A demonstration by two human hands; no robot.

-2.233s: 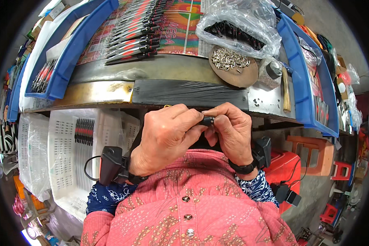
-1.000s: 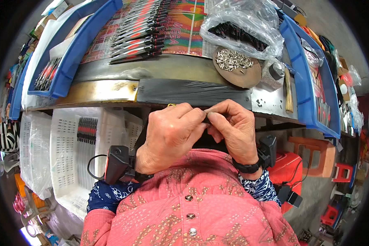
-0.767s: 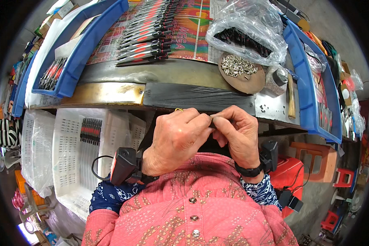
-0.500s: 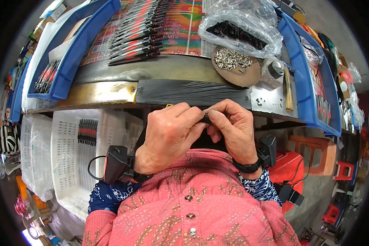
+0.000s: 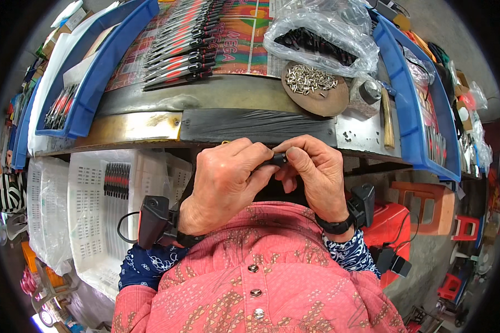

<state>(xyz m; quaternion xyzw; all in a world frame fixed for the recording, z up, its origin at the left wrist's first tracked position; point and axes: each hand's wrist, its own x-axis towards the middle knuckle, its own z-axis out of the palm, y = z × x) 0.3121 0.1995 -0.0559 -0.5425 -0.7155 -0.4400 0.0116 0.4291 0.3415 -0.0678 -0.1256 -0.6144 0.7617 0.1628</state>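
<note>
Just off the bench's front edge, my left hand (image 5: 226,176) pinches a small glossy black piece (image 5: 279,159) between thumb and fingers. My right hand (image 5: 315,175) closes on the right end of the same piece, thumb against forefinger. Most of the piece is hidden by the fingers, so its exact kind does not show. Beyond the hands, a round brown dish (image 5: 334,102) bears a heap of small silver metal parts (image 5: 311,81). A clear plastic bag (image 5: 283,53) of black parts lies behind it. Several red, silver and black pens (image 5: 178,65) lie in a row at the back left.
Blue trays with pens stand at the left (image 5: 83,119) and right (image 5: 414,125) of the metal bench (image 5: 233,91). A clear jar (image 5: 363,105) and a tan-handled tool (image 5: 388,125) sit beside the dish. Below left is a white crate (image 5: 89,222) with pens.
More of the black piece now shows between my fingers, its end tilted up to the right. The hands stay in nearly the same place, and the view has shifted slightly.
</note>
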